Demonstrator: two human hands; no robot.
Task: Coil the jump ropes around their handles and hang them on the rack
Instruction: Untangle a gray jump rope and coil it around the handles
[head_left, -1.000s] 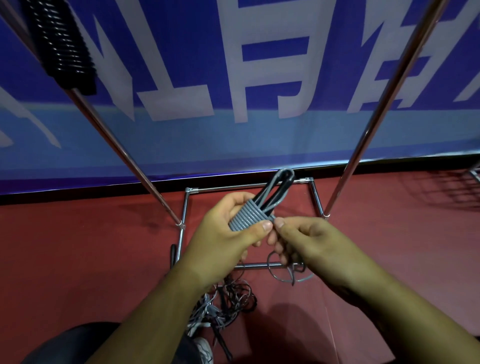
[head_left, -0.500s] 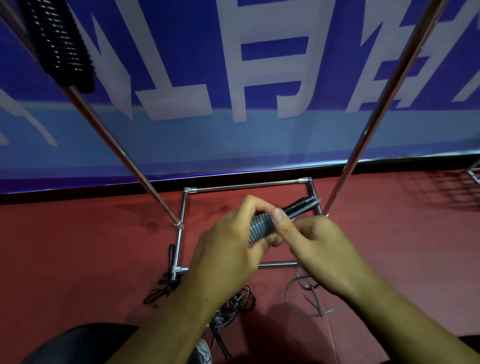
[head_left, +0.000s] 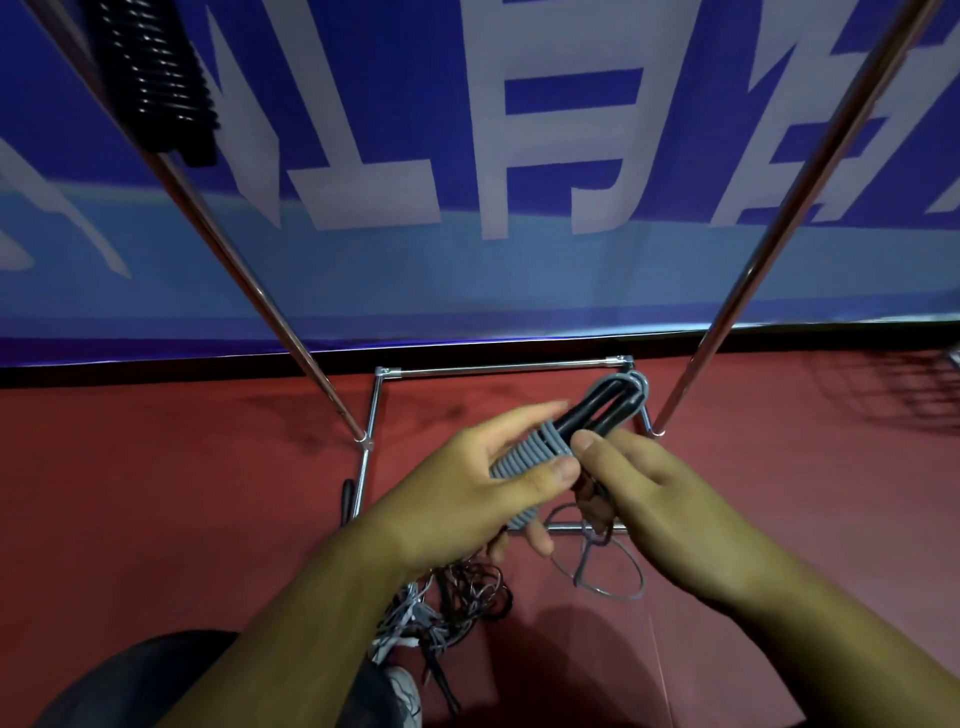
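My left hand (head_left: 467, 488) grips a pair of dark jump-rope handles (head_left: 597, 410) with grey rope wound in tight turns (head_left: 524, 457) round their lower half. My right hand (head_left: 654, 493) sits against the bundle's right side, thumb by the last turn, pinching the loose grey rope. The free rope end (head_left: 597, 571) hangs below in loose loops. A coiled black jump rope (head_left: 156, 83) hangs from the rack at top left. The rack's two chrome uprights (head_left: 260, 291) slant up on either side of my hands.
The rack's chrome base frame (head_left: 493, 369) lies on the red floor under my hands. A tangle of loose black and grey ropes (head_left: 447, 597) lies on the floor near my shoe (head_left: 402, 696). A blue and white banner (head_left: 519, 156) covers the wall behind.
The bundle has turned in my hands: the handle tops swung from up, to flat rightward, back to tilted up-right. The hanging loose rope end has shifted beneath my right hand.
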